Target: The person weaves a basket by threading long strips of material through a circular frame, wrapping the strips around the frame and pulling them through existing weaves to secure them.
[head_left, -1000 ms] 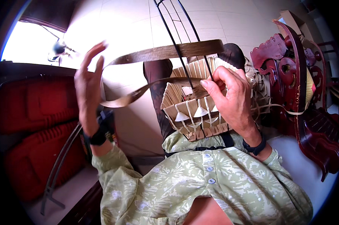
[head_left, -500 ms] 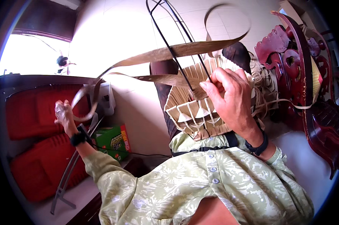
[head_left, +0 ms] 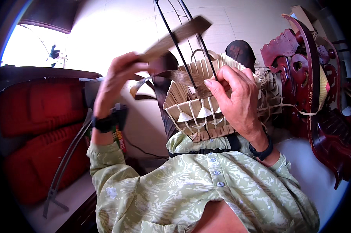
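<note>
A partly woven basket (head_left: 183, 112) of pale strips with white triangular pieces along its near side rests on my lap. Two black wire rods (head_left: 186, 64) rise from it as a tall handle frame. A long, flat brown strip (head_left: 179, 77) is wound at the foot of the left rod and loops out to the left. My right hand (head_left: 237, 91) is closed at the basket's rim, pinching the wire and the strip beside it. Raised left of the basket, my left hand (head_left: 123, 73), a bit blurred, grips the strip, whose loose end sweeps up behind the rods.
Red cushioned seats (head_left: 39, 112) stand at the left, with a grey metal leg (head_left: 64, 165) before them. A carved dark-red wooden chair (head_left: 313, 85) is close on the right. Loose pale strips (head_left: 270, 85) hang beside the basket, and a black cable (head_left: 142, 149) crosses the floor.
My left hand has come up and in from the far left toward the basket, bringing the strip with it. The strip's wide loop has drawn closer. My right hand stays at the rim.
</note>
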Demonstrator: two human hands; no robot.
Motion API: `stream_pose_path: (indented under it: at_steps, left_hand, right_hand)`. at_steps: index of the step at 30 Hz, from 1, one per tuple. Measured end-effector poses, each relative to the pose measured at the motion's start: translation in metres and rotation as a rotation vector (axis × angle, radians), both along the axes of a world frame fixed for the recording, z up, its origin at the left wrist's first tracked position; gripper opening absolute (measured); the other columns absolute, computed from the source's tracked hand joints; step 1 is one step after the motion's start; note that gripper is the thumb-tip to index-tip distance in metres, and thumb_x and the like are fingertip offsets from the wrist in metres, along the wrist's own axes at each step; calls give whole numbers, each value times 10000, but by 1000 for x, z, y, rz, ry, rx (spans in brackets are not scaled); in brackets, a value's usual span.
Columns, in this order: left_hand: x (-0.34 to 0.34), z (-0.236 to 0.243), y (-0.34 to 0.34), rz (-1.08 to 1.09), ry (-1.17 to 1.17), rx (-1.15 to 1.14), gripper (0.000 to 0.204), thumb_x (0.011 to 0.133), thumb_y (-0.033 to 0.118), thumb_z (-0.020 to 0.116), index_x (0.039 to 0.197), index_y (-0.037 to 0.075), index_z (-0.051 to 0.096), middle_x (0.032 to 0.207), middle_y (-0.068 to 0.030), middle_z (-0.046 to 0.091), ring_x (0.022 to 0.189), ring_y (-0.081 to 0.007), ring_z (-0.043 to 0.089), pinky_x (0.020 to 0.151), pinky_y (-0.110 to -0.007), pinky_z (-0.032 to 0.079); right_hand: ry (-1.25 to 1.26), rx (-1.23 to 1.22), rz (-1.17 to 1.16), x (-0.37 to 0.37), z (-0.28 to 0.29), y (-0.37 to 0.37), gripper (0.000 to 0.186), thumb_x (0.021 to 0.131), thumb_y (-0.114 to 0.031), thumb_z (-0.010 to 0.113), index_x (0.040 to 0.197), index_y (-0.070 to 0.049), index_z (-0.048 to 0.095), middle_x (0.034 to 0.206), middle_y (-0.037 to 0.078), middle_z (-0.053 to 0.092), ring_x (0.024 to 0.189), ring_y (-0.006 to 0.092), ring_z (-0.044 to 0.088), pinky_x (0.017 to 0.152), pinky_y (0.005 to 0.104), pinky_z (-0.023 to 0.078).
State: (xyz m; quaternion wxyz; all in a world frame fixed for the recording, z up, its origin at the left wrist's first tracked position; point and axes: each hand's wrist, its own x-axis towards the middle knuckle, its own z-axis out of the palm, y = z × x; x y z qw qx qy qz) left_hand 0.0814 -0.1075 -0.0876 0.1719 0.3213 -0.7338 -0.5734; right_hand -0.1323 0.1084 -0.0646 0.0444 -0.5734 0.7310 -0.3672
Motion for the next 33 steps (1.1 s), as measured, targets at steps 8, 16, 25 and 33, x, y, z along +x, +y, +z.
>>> stream_pose_path:
  at_steps: [8,16,25,33]
  left_hand:
    - [134,44,-50,527,-786,-1307,440,839,216,682,1218,18,580,1197,-183,606,1089,-318,590,929,-411,474]
    - [-54,22,46,-123,162,-134,143,859,122,691,956,16,685,794,-40,675,740,-99,619,647,-251,497]
    - [195,24,-60,835,-1139,-742,269,871,295,656,1023,73,666,1032,-122,663,978,-272,617,821,-365,466]
    - [-46,11,24,95,89,-375,379,954,277,573,1194,-15,578,822,-33,592,718,-100,503,762,-249,467]
  right_hand:
    - [1,-61,-10,3,-1,-6,204,811,-167,699,746,-72,530,644,27,542,612,228,470,675,353,358]
    - [0,24,43,0,3,-3,193,828,-176,673,772,-78,516,676,36,559,690,247,559,705,381,360]
    - [6,-4,21,3,2,-3,200,836,-179,659,773,-87,492,669,44,547,679,245,547,696,378,354]
    - [3,16,54,4,3,-7,197,827,-179,674,768,-77,515,674,49,559,668,248,552,696,379,364]
